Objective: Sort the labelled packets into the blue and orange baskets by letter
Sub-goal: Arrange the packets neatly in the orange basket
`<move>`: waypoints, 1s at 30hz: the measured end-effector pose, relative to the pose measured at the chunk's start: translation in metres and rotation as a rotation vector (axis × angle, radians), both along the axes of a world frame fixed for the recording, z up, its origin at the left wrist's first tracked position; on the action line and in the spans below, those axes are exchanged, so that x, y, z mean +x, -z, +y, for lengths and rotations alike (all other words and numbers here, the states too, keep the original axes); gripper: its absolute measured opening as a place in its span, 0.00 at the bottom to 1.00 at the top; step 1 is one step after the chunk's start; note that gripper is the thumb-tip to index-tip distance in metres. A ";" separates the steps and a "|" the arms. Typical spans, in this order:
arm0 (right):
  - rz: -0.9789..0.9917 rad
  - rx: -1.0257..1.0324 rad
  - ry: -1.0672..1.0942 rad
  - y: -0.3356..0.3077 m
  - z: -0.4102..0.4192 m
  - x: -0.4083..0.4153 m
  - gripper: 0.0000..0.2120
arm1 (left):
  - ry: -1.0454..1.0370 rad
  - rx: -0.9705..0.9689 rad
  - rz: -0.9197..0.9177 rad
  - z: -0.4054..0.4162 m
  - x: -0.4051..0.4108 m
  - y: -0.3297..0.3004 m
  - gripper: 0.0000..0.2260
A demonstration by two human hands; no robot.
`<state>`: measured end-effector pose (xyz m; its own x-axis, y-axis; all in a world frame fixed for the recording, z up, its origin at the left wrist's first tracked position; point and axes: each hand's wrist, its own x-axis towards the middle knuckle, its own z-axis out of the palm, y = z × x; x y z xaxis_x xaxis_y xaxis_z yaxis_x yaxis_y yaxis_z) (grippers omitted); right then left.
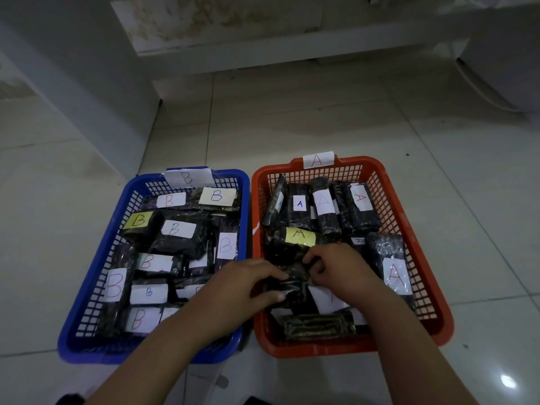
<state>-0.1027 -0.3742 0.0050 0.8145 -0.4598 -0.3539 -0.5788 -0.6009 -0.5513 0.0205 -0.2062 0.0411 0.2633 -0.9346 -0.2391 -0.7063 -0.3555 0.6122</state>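
Note:
A blue basket [96,264] tagged B stands on the left and holds several dark packets with B labels. Right beside it an orange basket [420,247] tagged A holds several dark packets with A labels. Both my hands are over the near left part of the orange basket. My left hand [248,285] grips the left end of a dark packet [293,283], thumb underneath. My right hand [336,267] pinches the same packet's right end. Its label faces away or is hidden by my fingers. A yellow A label [299,235] lies just beyond my hands.
The baskets sit on a pale tiled floor [321,118]. A white wall and a low ledge [263,51] run behind them. A white appliance with a cable [482,92] stands at the far right.

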 end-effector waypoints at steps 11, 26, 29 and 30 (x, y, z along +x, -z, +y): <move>-0.144 0.438 -0.088 -0.036 -0.006 -0.015 0.24 | -0.125 -0.018 0.156 -0.033 0.001 -0.028 0.19; -0.060 0.069 0.245 -0.029 -0.057 -0.055 0.24 | 0.059 0.348 -0.700 -0.060 -0.029 0.030 0.21; -0.079 0.081 0.248 -0.031 -0.056 -0.053 0.20 | 0.061 0.302 -0.595 -0.055 -0.023 0.027 0.23; -0.086 0.087 0.244 -0.031 -0.056 -0.053 0.18 | 0.040 0.275 -0.525 -0.053 -0.020 0.022 0.22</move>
